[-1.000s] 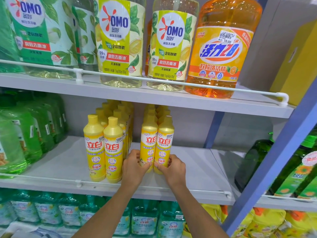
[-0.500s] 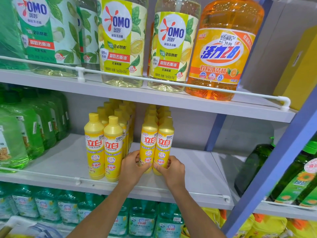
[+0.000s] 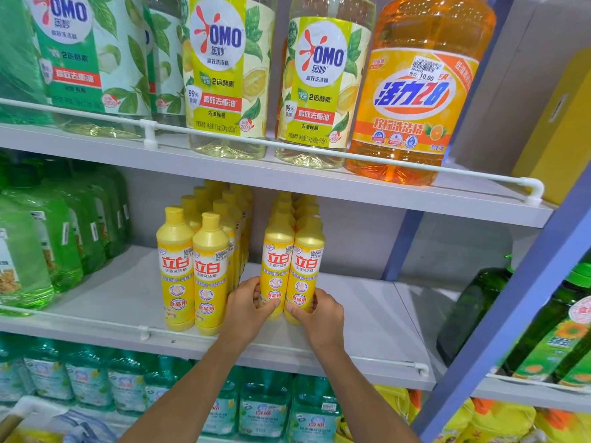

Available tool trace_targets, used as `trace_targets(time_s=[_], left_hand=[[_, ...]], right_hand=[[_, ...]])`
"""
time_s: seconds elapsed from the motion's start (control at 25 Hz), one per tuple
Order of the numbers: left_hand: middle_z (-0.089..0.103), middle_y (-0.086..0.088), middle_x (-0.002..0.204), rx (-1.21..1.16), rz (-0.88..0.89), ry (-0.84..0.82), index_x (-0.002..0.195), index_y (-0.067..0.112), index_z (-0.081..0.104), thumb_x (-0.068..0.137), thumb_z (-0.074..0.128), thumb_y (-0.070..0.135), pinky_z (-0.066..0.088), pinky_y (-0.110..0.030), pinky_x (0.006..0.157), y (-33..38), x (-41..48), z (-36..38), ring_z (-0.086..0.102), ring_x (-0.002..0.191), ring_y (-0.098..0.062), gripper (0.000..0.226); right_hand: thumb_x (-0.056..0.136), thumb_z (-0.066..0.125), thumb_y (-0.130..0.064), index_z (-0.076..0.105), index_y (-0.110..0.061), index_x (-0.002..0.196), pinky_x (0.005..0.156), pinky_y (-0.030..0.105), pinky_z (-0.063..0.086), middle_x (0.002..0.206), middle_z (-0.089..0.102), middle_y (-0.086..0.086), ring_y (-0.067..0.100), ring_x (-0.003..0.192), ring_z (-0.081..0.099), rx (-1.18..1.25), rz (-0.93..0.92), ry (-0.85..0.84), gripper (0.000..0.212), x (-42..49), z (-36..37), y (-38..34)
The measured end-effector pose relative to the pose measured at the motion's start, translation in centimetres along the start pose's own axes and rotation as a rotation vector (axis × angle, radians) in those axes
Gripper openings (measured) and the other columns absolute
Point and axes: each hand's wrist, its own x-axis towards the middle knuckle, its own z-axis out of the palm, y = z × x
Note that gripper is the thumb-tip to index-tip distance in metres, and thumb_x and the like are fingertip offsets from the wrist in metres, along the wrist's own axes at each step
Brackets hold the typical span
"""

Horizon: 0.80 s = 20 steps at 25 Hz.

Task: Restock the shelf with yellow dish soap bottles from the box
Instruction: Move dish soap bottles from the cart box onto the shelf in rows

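Yellow dish soap bottles stand in rows on the middle shelf [image 3: 367, 318]. The left rows end in two front bottles [image 3: 192, 270]. At the front of the right rows stand two bottles side by side. My left hand [image 3: 248, 306] wraps the base of the left one [image 3: 277, 260]. My right hand [image 3: 319, 314] wraps the base of the right one [image 3: 305, 263]. Both bottles are upright, with their bases hidden behind my fingers. The box is out of view.
Large OMO bottles [image 3: 224, 75] and an orange jug [image 3: 415, 91] fill the shelf above, behind a white rail [image 3: 351, 155]. Green bottles [image 3: 48, 238] stand at the left, dark green ones [image 3: 473, 308] beyond the blue upright [image 3: 511, 314]. Teal bottles [image 3: 262, 407] sit below.
My hands keep their grip on the two front right bottles and barely shift. The camera has drifted slightly, so the shelves sit a little lower in view.
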Motion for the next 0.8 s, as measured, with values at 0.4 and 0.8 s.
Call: trace_targets(time_s=[0.4, 0.8], left_hand=[[0.07, 0.004, 0.109, 0.061, -0.048, -0.03, 0.12, 0.02, 0.061, 0.078, 0.082, 0.032, 0.059, -0.04, 0.087, 0.1, 0.4, 0.1, 0.067, 0.096, -0.01, 0.048], [0.055, -0.009, 0.128, 0.661, 0.095, -0.568, 0.132, 0.018, 0.044, 0.083, 0.062, 0.057, 0.047, -0.045, 0.097, 5.0, -3.6, -5.0, 0.052, 0.12, -0.031, 0.065]], right_hand=[[0.074, 0.083, -0.052, 0.068, -0.018, 0.118, 0.085, 0.033, 0.057, 0.108, 0.072, 0.002, 0.018, 0.095, 0.066, -0.038, 0.0, -0.006, 0.057, 0.2, -0.2, 0.0], [0.09, 0.063, -0.053, 0.05, -0.02, 0.137, 0.102, 0.04, 0.045, 0.136, 0.053, 0.01, 0.028, 0.127, 0.05, -0.359, -0.114, -0.294, 0.058, -5.1, -6.5, -4.4]])
